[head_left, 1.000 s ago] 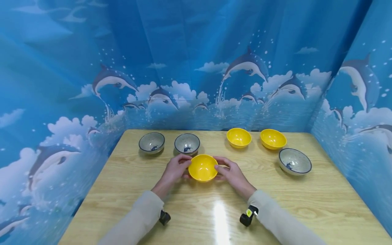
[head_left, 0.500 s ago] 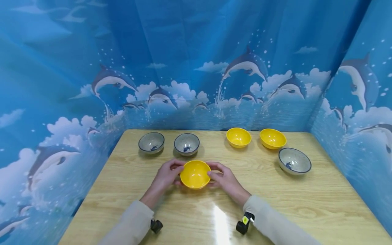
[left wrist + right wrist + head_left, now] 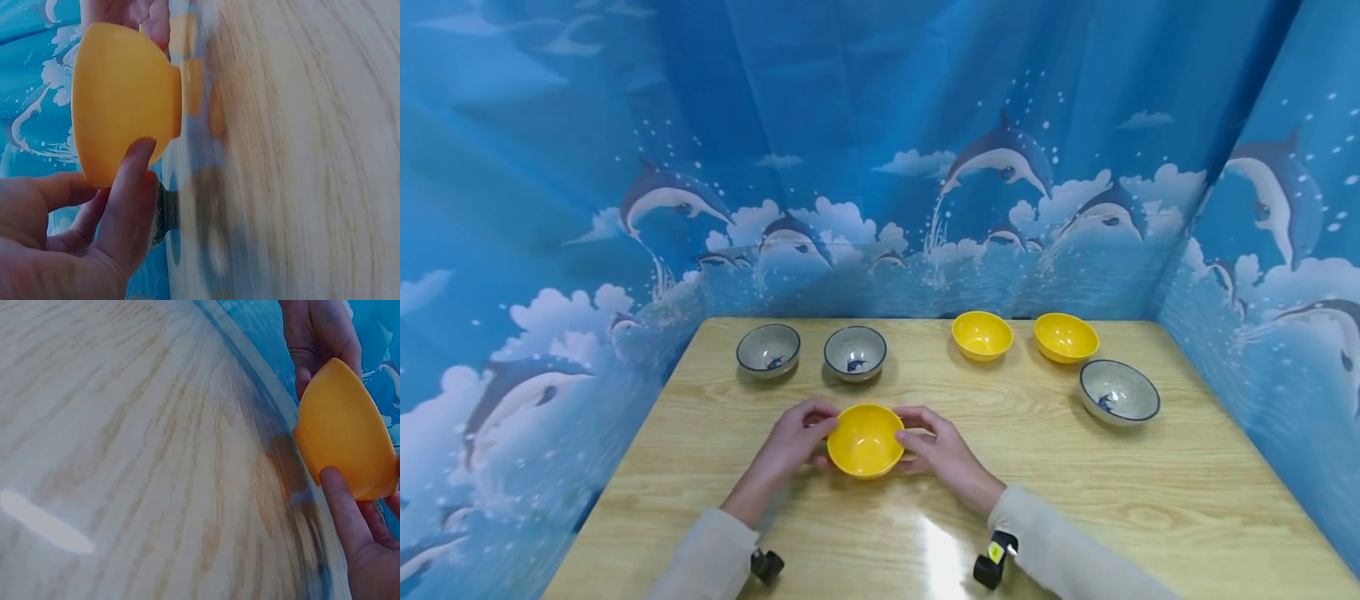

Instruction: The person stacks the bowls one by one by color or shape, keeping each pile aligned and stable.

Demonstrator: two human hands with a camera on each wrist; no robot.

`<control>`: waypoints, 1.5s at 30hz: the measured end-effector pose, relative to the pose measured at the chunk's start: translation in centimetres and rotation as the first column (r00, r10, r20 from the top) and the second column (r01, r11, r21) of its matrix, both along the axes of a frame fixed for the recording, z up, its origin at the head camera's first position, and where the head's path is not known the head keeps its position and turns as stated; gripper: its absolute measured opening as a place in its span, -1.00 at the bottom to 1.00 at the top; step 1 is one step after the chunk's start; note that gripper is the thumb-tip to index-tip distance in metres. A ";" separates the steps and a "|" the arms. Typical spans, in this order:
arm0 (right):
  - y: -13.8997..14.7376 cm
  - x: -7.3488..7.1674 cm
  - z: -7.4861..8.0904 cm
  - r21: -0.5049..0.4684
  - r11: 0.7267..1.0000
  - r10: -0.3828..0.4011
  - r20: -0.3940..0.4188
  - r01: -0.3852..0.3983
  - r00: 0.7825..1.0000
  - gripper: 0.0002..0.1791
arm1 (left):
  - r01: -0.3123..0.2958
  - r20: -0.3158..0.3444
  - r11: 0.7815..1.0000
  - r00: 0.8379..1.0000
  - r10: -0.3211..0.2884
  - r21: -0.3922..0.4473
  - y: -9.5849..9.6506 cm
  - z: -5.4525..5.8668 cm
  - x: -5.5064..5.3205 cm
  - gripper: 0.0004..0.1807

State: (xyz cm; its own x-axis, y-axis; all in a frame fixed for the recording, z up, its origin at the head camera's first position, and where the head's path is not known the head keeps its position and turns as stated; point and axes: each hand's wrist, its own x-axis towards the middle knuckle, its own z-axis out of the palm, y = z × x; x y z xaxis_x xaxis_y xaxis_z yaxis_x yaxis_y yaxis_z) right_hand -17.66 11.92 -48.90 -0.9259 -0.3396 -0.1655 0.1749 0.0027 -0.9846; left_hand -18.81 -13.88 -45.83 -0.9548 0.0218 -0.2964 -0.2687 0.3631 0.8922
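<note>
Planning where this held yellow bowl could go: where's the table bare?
Bare: the table between the right sleeve and the rightmost grey bowl; also left of the left hand, up to the table's left edge. Crowded: back right, where that grey bowl sits close to the rightmost yellow bowl.

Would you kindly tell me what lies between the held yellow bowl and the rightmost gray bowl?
The head view shows the right hand, gripping the yellow bowl, then bare table to the rightmost gray bowl.
</note>
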 end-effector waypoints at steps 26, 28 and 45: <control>-1.9 1.7 -0.6 -0.045 0.998 0.041 0.013 -0.040 0.999 -0.43 | 0.017 0.046 1.000 0.999 -0.017 0.006 -2.2 -0.6 1.5 -0.76; -1.9 1.7 -0.7 -0.038 0.998 0.044 0.016 -0.043 0.999 -0.42 | 0.017 0.047 1.000 0.999 -0.017 0.007 -2.3 -0.7 1.5 -0.76; -1.9 1.9 -1.4 -0.049 0.998 0.043 0.011 -0.042 0.999 -0.43 | 0.005 0.048 1.000 0.999 -0.005 0.003 -2.5 -1.3 1.7 -0.70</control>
